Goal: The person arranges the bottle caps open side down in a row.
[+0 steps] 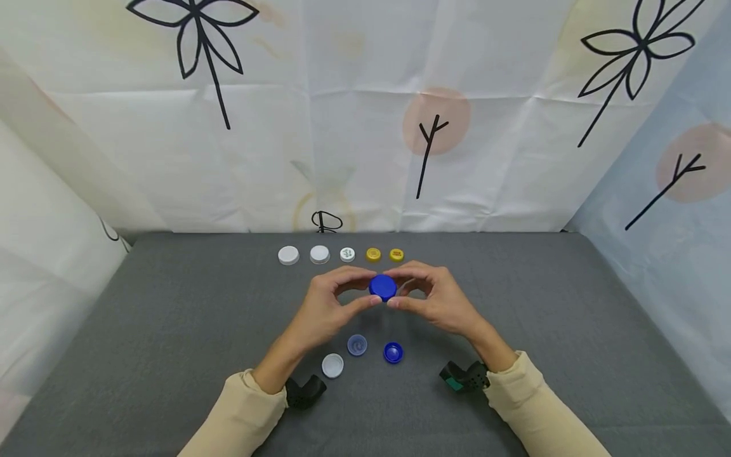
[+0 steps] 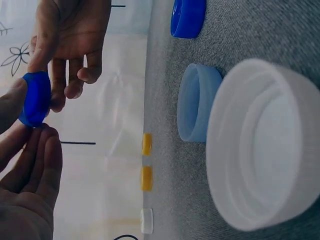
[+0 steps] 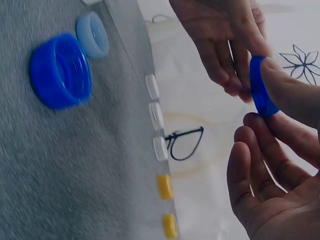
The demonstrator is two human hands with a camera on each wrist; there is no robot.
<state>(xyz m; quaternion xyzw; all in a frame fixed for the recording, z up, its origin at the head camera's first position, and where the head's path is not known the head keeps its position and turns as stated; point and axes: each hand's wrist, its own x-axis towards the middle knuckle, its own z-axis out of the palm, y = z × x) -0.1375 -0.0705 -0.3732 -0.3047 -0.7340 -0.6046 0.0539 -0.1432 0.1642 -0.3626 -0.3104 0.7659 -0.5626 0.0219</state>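
Note:
A blue bottle cap (image 1: 382, 287) is held up above the table, its flat top toward the head camera. My left hand (image 1: 331, 301) pinches its left side between thumb and fingers. From the other side my right hand (image 1: 442, 299) pinches the same cap with thumb and fingertips. In the left wrist view the held cap (image 2: 36, 99) shows between both hands, well off the cloth. Nearer my body lie three caps with their hollow sides up: a white cap (image 1: 332, 365), a pale translucent blue cap (image 1: 357, 345) and a dark blue cap (image 1: 393, 353).
Beyond the hands runs a row of caps: two plain white caps (image 1: 288, 255), (image 1: 320, 254), a smaller printed white cap (image 1: 347, 254), and two yellow caps (image 1: 374, 254), (image 1: 396, 254). Grey cloth (image 1: 171, 330) covers the table. A patterned white curtain (image 1: 365, 158) hangs behind it.

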